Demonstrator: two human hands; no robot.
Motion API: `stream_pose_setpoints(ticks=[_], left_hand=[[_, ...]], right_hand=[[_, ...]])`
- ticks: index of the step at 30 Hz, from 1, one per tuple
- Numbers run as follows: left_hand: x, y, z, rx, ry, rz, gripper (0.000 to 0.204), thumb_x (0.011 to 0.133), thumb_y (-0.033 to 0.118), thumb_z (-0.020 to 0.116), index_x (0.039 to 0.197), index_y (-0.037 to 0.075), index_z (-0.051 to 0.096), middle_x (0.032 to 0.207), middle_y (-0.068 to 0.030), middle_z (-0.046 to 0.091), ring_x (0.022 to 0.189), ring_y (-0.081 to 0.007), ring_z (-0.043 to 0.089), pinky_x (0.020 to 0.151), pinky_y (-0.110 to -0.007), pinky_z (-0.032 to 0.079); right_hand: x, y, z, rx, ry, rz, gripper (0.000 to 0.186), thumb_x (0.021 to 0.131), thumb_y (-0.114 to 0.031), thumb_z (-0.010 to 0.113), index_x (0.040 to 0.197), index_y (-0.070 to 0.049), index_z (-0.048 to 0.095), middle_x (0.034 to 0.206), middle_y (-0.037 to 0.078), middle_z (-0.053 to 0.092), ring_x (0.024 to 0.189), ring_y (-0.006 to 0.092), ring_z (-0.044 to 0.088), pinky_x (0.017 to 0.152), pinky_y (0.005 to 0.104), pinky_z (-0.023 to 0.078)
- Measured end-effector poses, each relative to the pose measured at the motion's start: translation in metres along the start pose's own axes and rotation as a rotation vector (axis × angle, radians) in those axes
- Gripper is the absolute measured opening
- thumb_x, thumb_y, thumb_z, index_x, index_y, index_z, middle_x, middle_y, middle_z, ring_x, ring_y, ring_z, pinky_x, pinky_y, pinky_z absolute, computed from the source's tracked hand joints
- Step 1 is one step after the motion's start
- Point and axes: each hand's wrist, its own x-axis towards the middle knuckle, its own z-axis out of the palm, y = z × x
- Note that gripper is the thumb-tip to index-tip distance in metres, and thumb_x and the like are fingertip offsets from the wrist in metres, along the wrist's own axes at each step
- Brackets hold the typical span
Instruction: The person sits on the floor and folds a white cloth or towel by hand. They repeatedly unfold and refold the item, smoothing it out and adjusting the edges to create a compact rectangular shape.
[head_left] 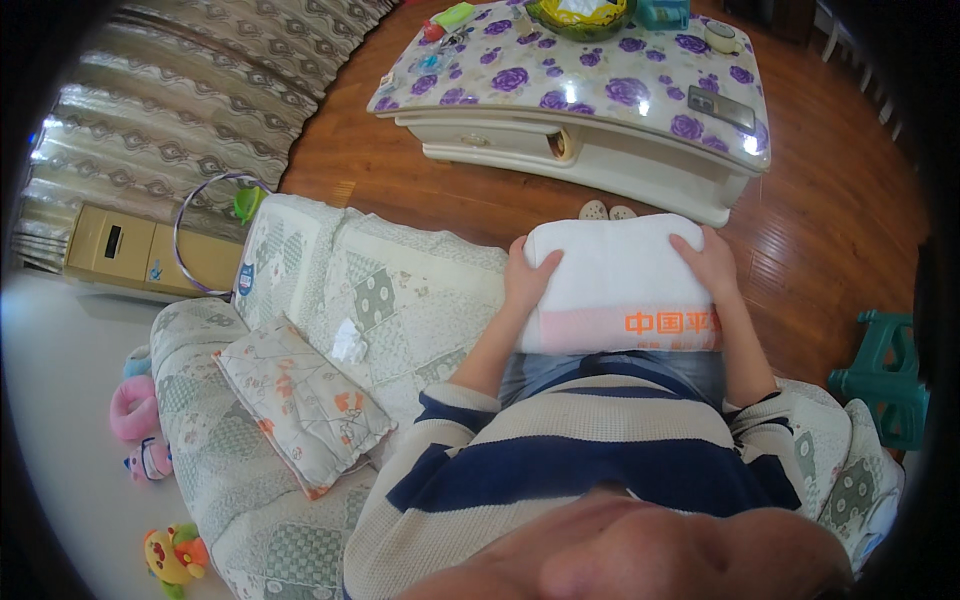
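Observation:
A folded white towel (615, 265) with a pink band and orange lettering along its near edge rests across my lap. Its left side is gripped by my left hand (529, 276), thumb lying on top and the other fingers hidden at the edge. My right hand (710, 262) holds the right side the same way, thumb over the upper face. Beneath the towel, part of my jeans shows.
I sit on a sofa (420, 265) with a quilted cover. To my left lie a floral pillow (300, 400) and a crumpled white tissue (349, 342). Ahead stands a coffee table (590, 65) with a purple-flowered top. Green plastic stools (885, 380) are at right.

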Motion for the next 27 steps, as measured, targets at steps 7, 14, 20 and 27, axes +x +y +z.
stream_pose_setpoints(ticks=[7,14,20,27], left_hand=[[0.01,0.05,-0.039,-0.782,-0.435,-0.265,0.046,0.075,0.011,0.078,0.115,-0.002,0.06,0.11,-0.0144,0.066,0.096,-0.0222,0.065,0.084,-0.036,0.054],[0.015,0.125,-0.104,-0.64,-0.227,0.451,0.083,0.063,0.0,0.082,0.135,0.002,0.041,0.121,-0.0124,0.057,0.109,-0.0232,0.059,0.093,-0.037,0.05],[-0.061,0.073,-0.12,-0.289,-0.333,0.313,0.08,0.061,-0.001,0.081,0.133,0.005,0.046,0.122,-0.0077,0.058,0.115,-0.0198,0.055,0.1,-0.036,0.044],[-0.11,0.037,-0.102,0.098,-0.105,0.58,0.082,0.062,0.01,0.085,0.134,0.009,0.045,0.132,-0.0148,0.049,0.124,-0.0271,0.046,0.104,-0.039,0.036]], right_hand=[[0.01,-0.025,-0.036,0.189,0.023,-0.13,0.062,0.073,-0.035,0.08,0.121,-0.001,0.06,0.107,0.015,0.068,0.098,0.0247,0.064,0.087,0.0352,0.05],[-0.03,-0.118,-0.116,0.222,0.235,-0.68,0.052,0.067,-0.016,0.085,0.111,-0.006,0.06,0.109,0.006,0.063,0.098,0.0193,0.062,0.083,0.0292,0.051],[-0.1,-0.085,-0.103,-0.141,-0.025,-0.847,0.036,0.061,-0.003,0.079,0.087,-0.011,0.056,0.092,0.009,0.059,0.087,0.0271,0.059,0.075,0.0353,0.049],[-0.122,-0.053,-0.081,-0.105,-0.167,-0.637,0.035,0.058,-0.001,0.076,0.084,-0.009,0.053,0.089,0.011,0.056,0.087,0.0312,0.057,0.075,0.0359,0.047]])
